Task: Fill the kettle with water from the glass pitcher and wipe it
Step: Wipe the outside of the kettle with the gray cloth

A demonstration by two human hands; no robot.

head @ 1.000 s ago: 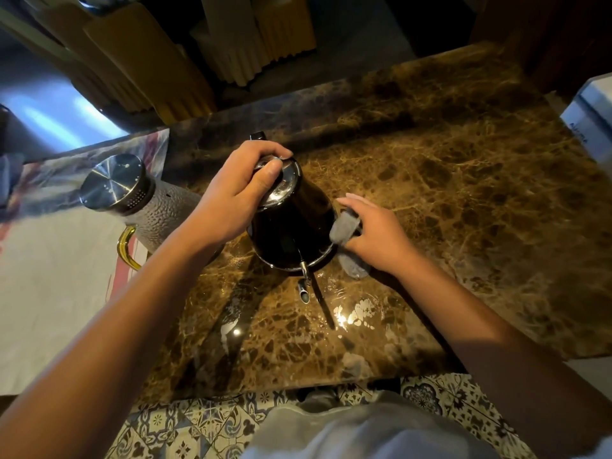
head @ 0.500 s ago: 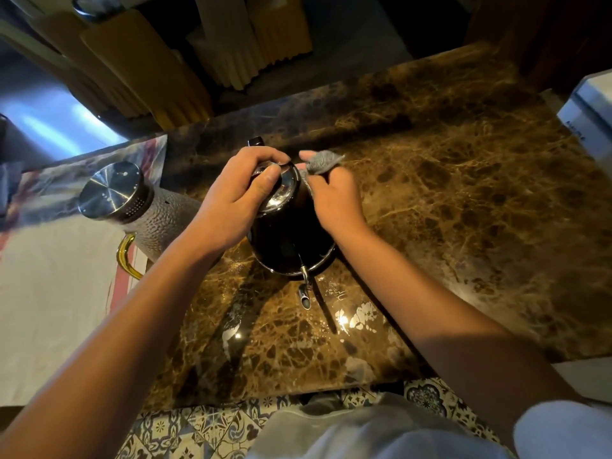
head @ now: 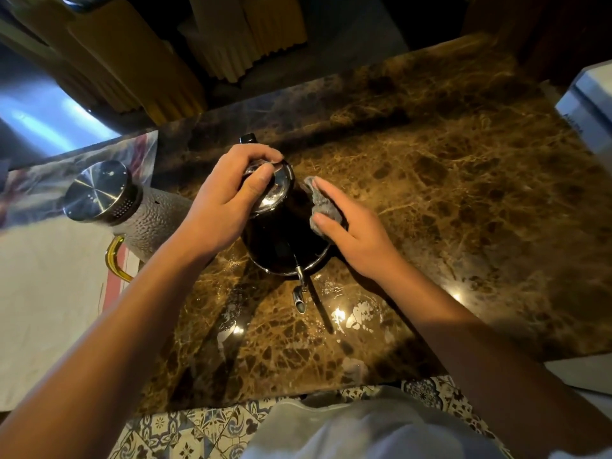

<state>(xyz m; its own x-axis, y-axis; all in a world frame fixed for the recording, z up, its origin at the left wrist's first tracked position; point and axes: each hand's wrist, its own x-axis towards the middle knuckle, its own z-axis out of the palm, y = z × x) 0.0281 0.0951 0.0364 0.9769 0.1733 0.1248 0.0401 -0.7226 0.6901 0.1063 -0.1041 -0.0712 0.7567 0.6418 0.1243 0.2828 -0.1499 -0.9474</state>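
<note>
A dark kettle with a shiny metal lid and a thin spout pointing toward me stands on the brown marble counter. My left hand rests on top of it and grips the lid. My right hand presses a small grey cloth flat against the kettle's right side. To the left stands the textured glass pitcher with a steel cap and a gold handle, touched by neither hand.
A pale cloth mat covers the counter's left part under the pitcher. A white box sits at the right edge. Yellow chair backs stand beyond the far edge. Wet spots glint in front of the kettle.
My right hand with the cloth went from the kettle's lower right side up to the lid, then came back down along the right side. My left hand stayed on the lid.
</note>
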